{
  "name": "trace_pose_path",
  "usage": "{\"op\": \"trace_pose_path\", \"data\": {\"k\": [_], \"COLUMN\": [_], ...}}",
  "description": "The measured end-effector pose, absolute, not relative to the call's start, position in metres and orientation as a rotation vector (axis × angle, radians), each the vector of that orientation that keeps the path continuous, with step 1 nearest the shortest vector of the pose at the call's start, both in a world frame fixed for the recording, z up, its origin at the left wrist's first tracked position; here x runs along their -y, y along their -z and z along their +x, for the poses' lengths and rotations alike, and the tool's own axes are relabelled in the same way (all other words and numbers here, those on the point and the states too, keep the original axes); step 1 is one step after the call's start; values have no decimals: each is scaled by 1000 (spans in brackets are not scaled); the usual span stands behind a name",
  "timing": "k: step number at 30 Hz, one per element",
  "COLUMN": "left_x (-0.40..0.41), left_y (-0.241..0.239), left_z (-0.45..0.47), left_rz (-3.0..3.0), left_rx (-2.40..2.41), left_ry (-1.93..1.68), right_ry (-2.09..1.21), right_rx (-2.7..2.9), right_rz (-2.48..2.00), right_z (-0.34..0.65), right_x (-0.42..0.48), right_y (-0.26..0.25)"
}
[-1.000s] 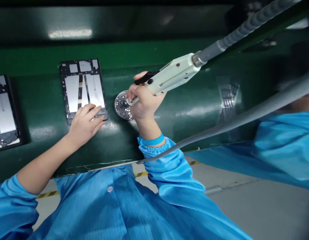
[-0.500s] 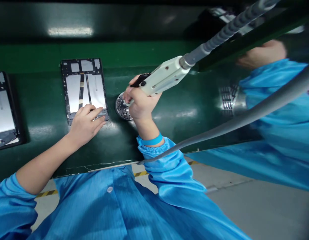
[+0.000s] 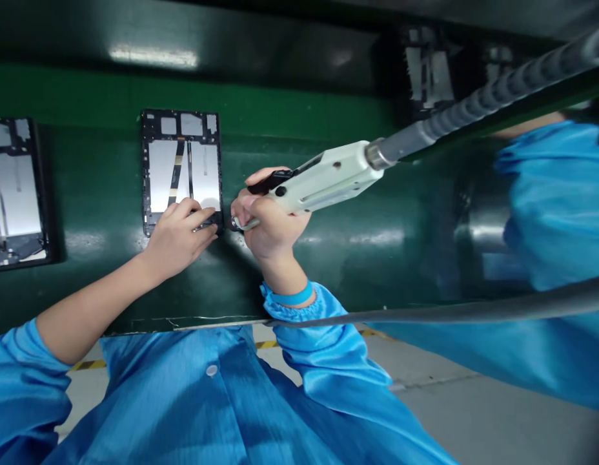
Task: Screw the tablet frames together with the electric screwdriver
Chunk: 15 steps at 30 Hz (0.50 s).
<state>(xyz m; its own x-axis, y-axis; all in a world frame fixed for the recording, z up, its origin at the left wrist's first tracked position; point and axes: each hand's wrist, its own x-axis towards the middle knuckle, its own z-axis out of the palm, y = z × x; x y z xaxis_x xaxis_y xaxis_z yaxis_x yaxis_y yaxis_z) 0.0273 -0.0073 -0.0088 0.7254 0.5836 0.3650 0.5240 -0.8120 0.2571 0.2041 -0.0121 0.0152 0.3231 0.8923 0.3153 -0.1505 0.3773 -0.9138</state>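
Observation:
A tablet shell (image 3: 210, 171) with a silver inner plate and dark flat cables lies open on the green bench. My left hand (image 3: 181, 236) rests over its lower edge with the fingers extended; the thumb is hidden. Just right of the tablet, my right hand (image 3: 275, 223) is wrapped around a pale electric screwdriver (image 3: 331, 177) with a black lever. The driver tilts, and its ribbed grey hose (image 3: 454, 113) runs off to the upper right. A small metal ring shows by my fingertips, near the tablet's lower right corner. I cannot tell whether the tip touches the tablet.
A second open tablet (image 3: 19, 194) lies at the far left. More opened device shells (image 3: 428, 68) stand at the upper right. A thick grey cable (image 3: 425, 313) crosses low on the right, in front of a co-worker's blue sleeve (image 3: 561, 194). The bench's front edge is near my body.
My right hand and the screwdriver have come closer to the tablet. The round speckled metal disc behind that hand no longer shows. The view has shifted, and the co-worker's hand is mostly hidden.

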Motion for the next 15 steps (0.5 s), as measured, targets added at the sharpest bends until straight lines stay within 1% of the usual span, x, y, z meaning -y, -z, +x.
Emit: {"op": "trace_pose_path", "data": {"k": [7, 12, 15], "left_x": [10, 11, 11], "left_y": [9, 10, 10], "left_z": [27, 27, 26], "left_rz": [2823, 2808, 2796], "left_rx": [-904, -910, -918], "left_ry": [-682, -694, -697], "right_ry": [-834, -851, -846], "right_rx": [950, 947, 968], "right_rz": [-877, -1041, -1023], "right_z": [200, 199, 199], "right_x": [12, 16, 20], "right_y": [-18, -22, -21]}}
